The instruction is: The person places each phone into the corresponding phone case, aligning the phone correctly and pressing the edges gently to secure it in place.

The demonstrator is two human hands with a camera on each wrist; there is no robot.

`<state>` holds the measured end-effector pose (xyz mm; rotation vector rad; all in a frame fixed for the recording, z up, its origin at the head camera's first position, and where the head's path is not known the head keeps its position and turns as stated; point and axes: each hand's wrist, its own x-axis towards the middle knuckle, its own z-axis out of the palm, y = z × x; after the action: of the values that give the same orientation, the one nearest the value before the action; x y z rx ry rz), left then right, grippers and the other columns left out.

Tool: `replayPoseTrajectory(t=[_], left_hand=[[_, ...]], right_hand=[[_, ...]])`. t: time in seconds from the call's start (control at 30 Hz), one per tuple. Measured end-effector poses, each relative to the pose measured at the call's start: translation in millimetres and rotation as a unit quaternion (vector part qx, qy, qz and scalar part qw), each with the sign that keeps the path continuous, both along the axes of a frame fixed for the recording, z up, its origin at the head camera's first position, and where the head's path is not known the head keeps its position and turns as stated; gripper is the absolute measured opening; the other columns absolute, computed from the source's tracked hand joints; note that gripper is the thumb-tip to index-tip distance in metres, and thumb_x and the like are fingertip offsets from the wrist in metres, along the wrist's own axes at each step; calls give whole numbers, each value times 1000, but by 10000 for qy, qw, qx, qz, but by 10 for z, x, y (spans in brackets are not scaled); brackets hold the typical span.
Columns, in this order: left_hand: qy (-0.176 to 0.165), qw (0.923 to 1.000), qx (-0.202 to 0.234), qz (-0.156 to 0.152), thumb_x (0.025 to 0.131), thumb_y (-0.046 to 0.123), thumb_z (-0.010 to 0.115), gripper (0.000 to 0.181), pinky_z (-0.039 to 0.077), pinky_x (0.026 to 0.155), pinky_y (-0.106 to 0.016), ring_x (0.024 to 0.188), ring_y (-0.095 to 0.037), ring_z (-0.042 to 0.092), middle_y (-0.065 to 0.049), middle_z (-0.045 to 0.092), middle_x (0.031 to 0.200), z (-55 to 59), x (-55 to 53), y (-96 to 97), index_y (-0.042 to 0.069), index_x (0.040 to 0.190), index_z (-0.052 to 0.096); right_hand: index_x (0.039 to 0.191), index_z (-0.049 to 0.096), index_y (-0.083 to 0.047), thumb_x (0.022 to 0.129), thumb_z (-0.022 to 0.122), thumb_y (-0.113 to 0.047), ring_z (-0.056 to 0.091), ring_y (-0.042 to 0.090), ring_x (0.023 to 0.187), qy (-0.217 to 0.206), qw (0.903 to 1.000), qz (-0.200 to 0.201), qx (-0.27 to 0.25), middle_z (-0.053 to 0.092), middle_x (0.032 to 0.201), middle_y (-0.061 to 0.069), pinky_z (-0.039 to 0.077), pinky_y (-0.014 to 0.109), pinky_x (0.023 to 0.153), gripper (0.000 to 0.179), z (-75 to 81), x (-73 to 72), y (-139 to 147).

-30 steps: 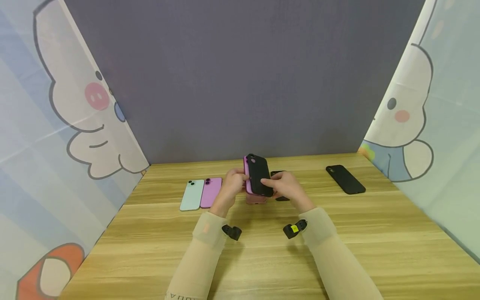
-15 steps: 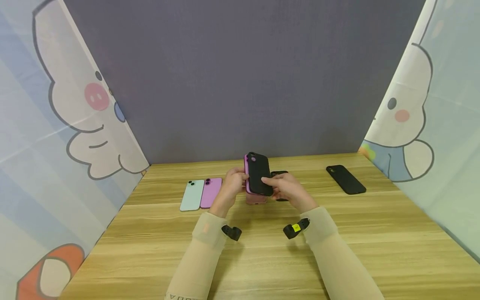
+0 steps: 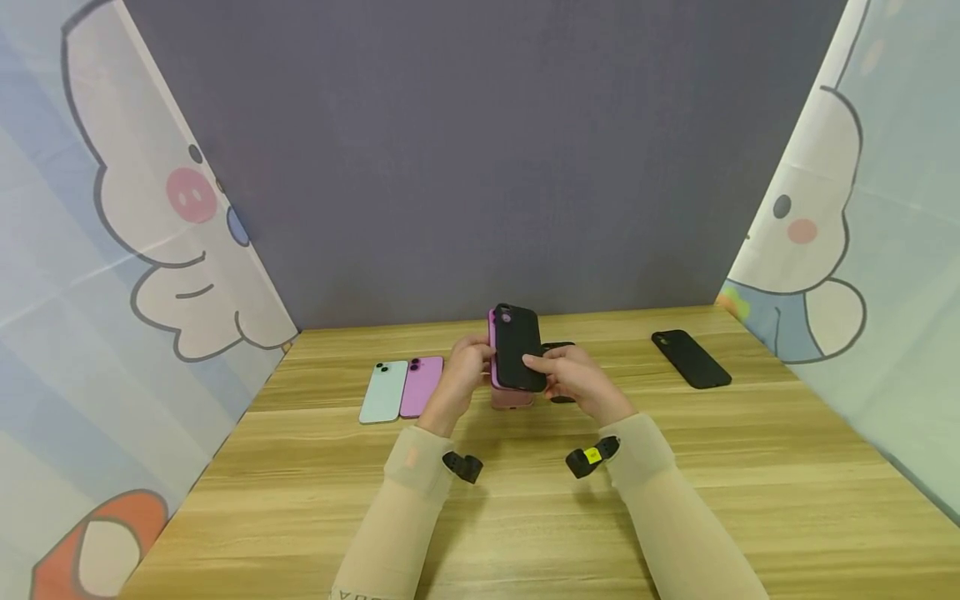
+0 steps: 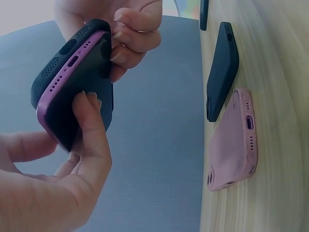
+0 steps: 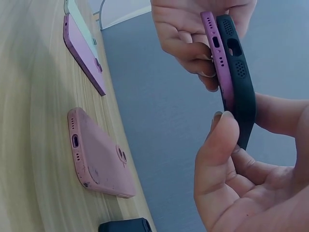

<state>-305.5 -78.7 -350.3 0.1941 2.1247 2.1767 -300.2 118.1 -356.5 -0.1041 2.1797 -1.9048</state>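
Above the table, my left hand (image 3: 467,363) grips a purple phone (image 4: 60,79) by its side, fingers over its dark screen. My right hand (image 3: 583,382) pinches a black phone case (image 3: 519,350) near its lower corner, thumb on its back. The case lies against the phone's back, slightly offset from it in the head view. Seen from the right wrist, the phone's purple bottom edge (image 5: 219,53) stands beside the case's perforated bottom edge (image 5: 240,63). Below the hands lies a pink phone-shaped piece (image 5: 101,162) with scuffed edges.
A mint phone (image 3: 383,392) and another purple phone (image 3: 422,387) lie side by side at the left. One black case (image 3: 561,397) lies partly hidden behind my right hand, another black case (image 3: 692,360) farther right. A dark panel (image 3: 495,167) stands behind the wooden table (image 3: 517,517).
The black case has shifted very slightly against the purple phone, and my right hand has moved a little with it. Both hands keep their hold; the things on the table have not moved.
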Motion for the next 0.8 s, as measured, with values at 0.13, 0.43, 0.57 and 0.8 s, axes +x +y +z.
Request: replayPoseTrajectory(t=[0.13,0.43,0.57,0.8], left_hand=[[10,9999,-142,36,105,24,55,40,56,76,-32,85,-19,65,-15,65,106,12,2,1,-8,129,54],[129,9993,-343,3,101,22,64,42,57,79,-32,82,-18,72,-19,72,105,-10,15,-11,-8,129,54],[139,9994,-301,-34,102,20,61,37,58,77,-32,78,-18,72,-18,72,100,-5,11,-15,-8,126,58],[99,9997,-208,-59,104,20,58,41,58,78,-34,84,-21,71,-20,69,108,3,16,-27,-9,133,53]], right_hand=[[103,59,3,98,71,-28,53,15,61,56,9999,-28,89,58,77,4,55,30,63,34,0,-8,3],[93,62,1,96,73,-27,53,14,58,26,9999,-60,102,57,72,3,54,29,62,30,-8,3,-10],[95,65,1,96,73,-27,53,15,58,47,10000,-20,75,60,72,4,52,28,60,30,4,19,-21],[92,64,0,97,73,-29,54,15,58,79,9999,37,73,61,71,5,52,28,60,31,11,41,-38]])
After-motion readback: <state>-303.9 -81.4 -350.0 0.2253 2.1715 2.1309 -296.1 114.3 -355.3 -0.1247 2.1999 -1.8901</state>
